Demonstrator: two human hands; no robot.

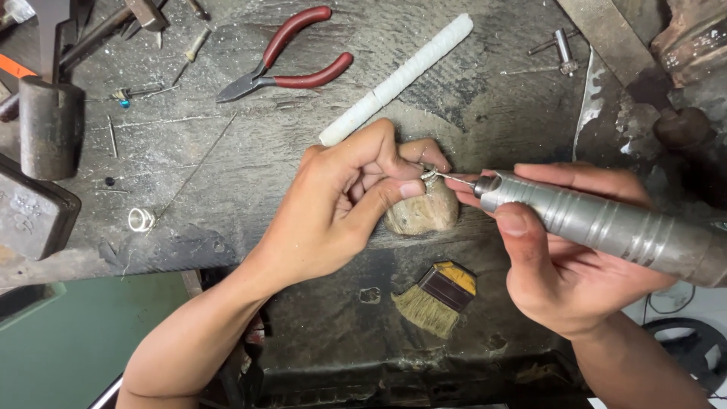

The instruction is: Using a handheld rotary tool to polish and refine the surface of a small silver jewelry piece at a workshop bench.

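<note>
Left hand pinches small metal ring at frame centre; right hand grips rotary handpiece. Risk: bit skids off ring into fingertips; the pinch hold is tiny.

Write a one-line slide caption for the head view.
Left hand pinches a small metal ring on a wooden peg while right hand applies a rotary handpiece.

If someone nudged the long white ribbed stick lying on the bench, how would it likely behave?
The long white ribbed stick looks round, so it would probably roll sideways, though its ribs and the rough dark workbench may slow it. It lies straight, suggesting it is stiff. The left hand beside its near end would likely stop it.
</note>
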